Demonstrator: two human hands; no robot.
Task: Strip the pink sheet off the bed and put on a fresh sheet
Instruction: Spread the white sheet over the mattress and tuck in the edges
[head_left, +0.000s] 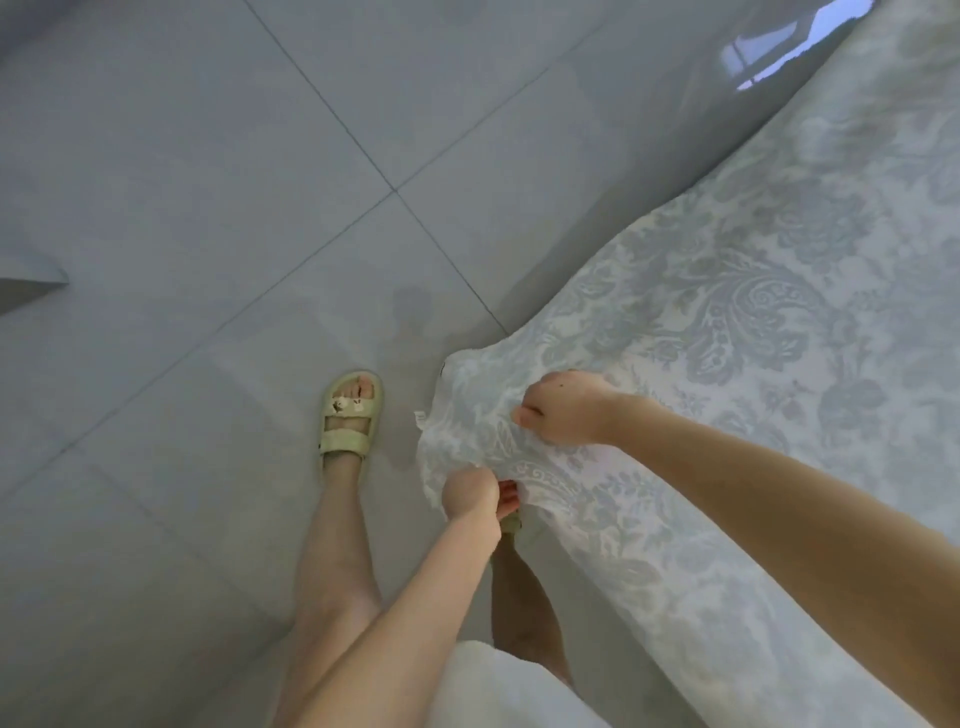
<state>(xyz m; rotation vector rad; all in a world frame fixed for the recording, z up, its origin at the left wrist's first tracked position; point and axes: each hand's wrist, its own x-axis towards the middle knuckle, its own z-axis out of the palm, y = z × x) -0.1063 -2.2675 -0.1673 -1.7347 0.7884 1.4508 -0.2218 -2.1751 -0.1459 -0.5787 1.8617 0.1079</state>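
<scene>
A fresh white sheet (727, 322) with a pale blue-grey floral pattern covers the right side of the view, draped over the bed and hanging toward the floor. Its corner, with a small white tag (420, 417), hangs in front of me. My left hand (470, 492) grips the sheet's edge just below that corner. My right hand (563, 408) grips the fabric a little higher and to the right. No pink sheet is in view.
Glossy grey floor tiles (208, 208) fill the left and top. My left foot in a pale green sandal (349, 413) stands beside the hanging corner; my right foot is mostly hidden behind the sheet. A grey furniture corner (28, 278) juts in at far left.
</scene>
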